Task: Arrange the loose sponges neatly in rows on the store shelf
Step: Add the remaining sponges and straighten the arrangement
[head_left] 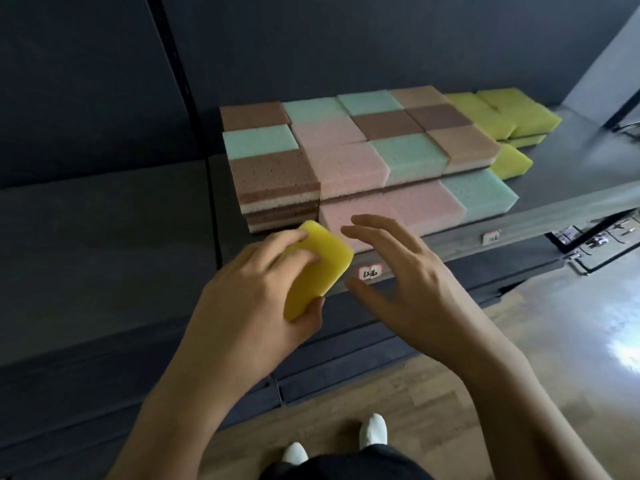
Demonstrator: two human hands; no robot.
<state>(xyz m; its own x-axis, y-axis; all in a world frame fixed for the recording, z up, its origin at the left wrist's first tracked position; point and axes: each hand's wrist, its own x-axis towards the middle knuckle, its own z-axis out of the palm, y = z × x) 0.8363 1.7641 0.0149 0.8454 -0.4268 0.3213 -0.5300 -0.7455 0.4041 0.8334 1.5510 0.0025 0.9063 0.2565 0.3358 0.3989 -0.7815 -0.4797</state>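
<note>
Yellow sponge (pixel 317 268) gripped in my left hand (pixel 249 292), long axis pointing at the shelf (pixel 554 174). Yellow stack (pixel 512 114) lies beyond, rightward. Right hand (pixel 398 271), spread and empty, is nearer it.

This is a shop, seen at a display rack. A dark metal shelf (pixel 575 161) carries many sponges (pixel 346 147) of one kind, stacked in coloured rows up to its back edge, and small paper labels (pixel 370 271) are stuck along its front edge. Behind stands a dark back panel (pixel 346 36) with a slotted upright (pixel 172 60); lower shelves (pixel 346 344) follow above a wood-pattern floor (pixel 433 393).
</note>
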